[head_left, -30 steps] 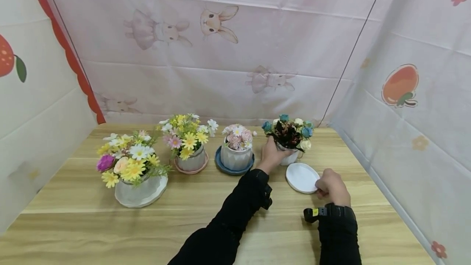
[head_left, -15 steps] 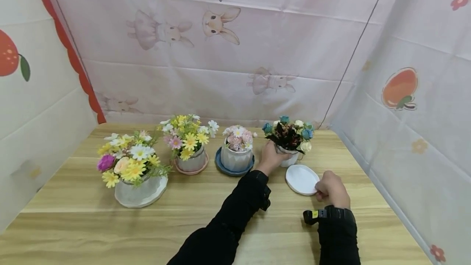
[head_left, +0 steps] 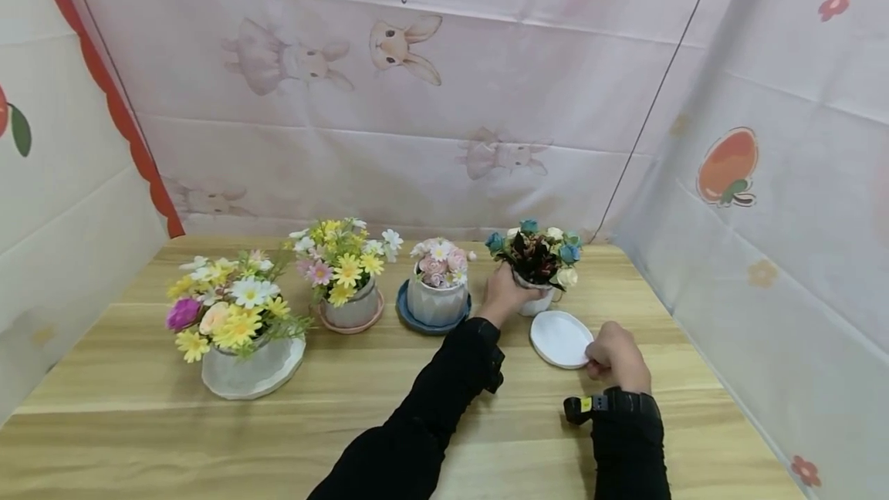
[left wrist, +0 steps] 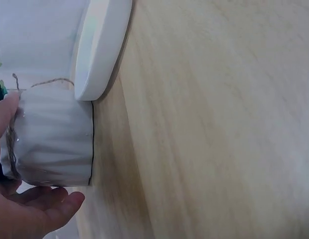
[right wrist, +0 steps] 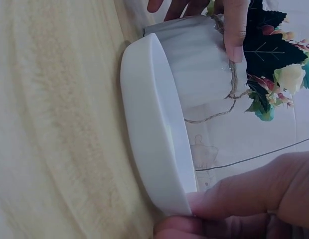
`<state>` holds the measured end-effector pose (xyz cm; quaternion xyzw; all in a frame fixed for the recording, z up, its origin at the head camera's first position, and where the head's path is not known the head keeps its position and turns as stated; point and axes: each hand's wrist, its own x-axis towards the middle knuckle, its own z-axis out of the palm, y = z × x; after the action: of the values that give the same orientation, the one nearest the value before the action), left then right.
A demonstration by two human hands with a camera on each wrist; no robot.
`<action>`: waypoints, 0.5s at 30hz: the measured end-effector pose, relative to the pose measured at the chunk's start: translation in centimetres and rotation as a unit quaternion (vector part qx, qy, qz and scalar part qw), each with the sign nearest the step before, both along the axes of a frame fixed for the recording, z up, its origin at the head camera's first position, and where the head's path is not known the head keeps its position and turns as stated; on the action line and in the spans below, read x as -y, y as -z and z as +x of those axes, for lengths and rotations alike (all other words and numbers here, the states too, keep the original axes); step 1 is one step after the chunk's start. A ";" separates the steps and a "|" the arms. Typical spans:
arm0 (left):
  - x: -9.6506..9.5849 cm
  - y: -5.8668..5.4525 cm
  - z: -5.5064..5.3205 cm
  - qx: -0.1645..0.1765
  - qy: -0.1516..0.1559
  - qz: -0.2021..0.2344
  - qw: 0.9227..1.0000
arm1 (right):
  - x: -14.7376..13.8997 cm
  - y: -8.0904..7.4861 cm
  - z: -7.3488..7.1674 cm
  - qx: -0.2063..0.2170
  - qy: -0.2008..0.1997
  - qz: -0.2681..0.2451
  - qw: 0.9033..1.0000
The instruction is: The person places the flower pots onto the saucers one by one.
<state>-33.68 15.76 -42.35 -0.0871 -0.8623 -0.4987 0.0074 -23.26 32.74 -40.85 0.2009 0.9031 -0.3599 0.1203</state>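
Observation:
A white flowerpot (right wrist: 199,64) with twine round its rim holds blue and cream artificial flowers (head_left: 535,253). My left hand (head_left: 505,295) grips it near the rim, thumb on the near side and fingers behind. In the left wrist view the pot (left wrist: 55,137) appears to stand on the wood. Just in front of it a round white saucer (head_left: 561,339) lies on the table. My right hand (head_left: 616,355) pinches the saucer's right rim between thumb and fingers; the right wrist view shows the thumb (right wrist: 234,191) over the rim, with the other fingers curled below.
To the left stand a pink-flowered pot (head_left: 437,299) on a blue saucer (head_left: 422,326), a yellow-flowered pot (head_left: 353,307) on a pink saucer (head_left: 354,329), and a larger flower arrangement (head_left: 236,307) on a white dish (head_left: 253,388). Printed cloth (head_left: 389,191) hangs behind the wooden table (head_left: 174,446).
The head view has shifted slightly, so everything appears a little further left. Both hands keep their holds on the flowerpot and the saucer, which show no clear movement.

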 end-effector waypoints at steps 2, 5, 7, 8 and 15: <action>0.1 0.0 0.0 -0.001 0.000 0.000 1.000 | 0.0 0.1 0.0 0.000 -0.001 -0.004 1.000; 0.1 0.1 0.0 -0.007 0.006 0.001 1.000 | 0.0 0.0 0.1 -0.002 -0.002 0.000 1.000; 0.2 0.1 0.0 -0.005 0.010 0.001 1.000 | 0.0 0.0 0.1 -0.001 -0.003 0.004 1.000; 0.2 0.1 0.0 -0.002 0.012 0.002 1.000 | 0.0 0.0 0.1 0.000 -0.003 0.002 1.000; 0.4 0.1 0.1 0.008 0.019 0.004 1.000 | -0.3 0.2 0.1 0.002 -0.002 -0.006 1.000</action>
<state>-33.62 15.36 -42.45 -0.0990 -0.8588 -0.5026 -0.0089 -23.13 33.08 -41.09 0.1987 0.9012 -0.3646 0.1238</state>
